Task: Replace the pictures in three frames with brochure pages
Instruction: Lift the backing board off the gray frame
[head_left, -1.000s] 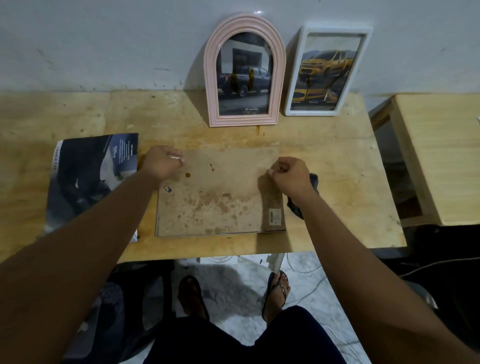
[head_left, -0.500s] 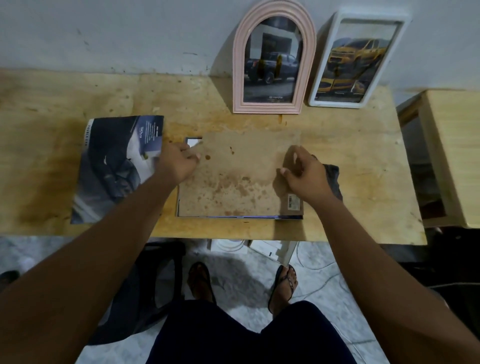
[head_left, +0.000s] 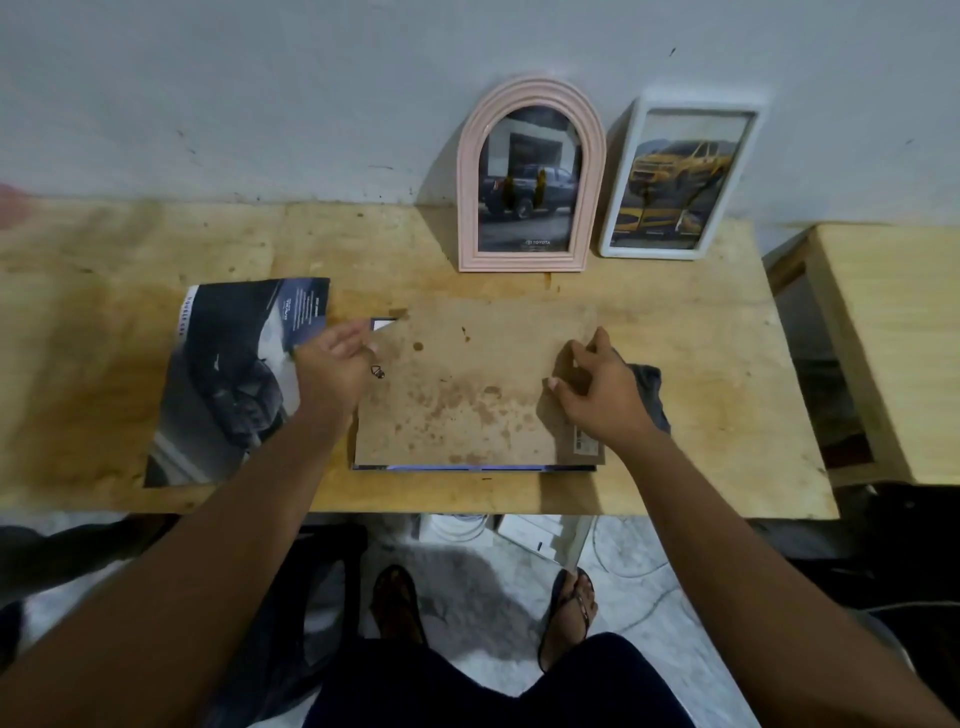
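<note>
A picture frame lies face down on the wooden table (head_left: 701, 374), showing its stained brown backing board (head_left: 467, 395). My left hand (head_left: 332, 364) rests at the board's upper left corner, fingers loosely apart, beside a small metal clip (head_left: 377, 371). My right hand (head_left: 597, 387) presses on the board's right side with fingers spread. A dark car brochure (head_left: 234, 379) lies to the left. A pink arched frame (head_left: 531, 176) and a white frame (head_left: 678, 179), both holding car pictures, lean on the wall.
A dark cloth (head_left: 652, 395) lies under my right wrist. A second wooden table (head_left: 893, 343) stands at the right. Below the table edge are my feet in sandals (head_left: 569, 608), white items and cables on the floor.
My left hand slid from the board's left edge to its upper left corner, and its fingers opened. My right hand uncurled from a fist and spread on the board. The camera view shifted.
</note>
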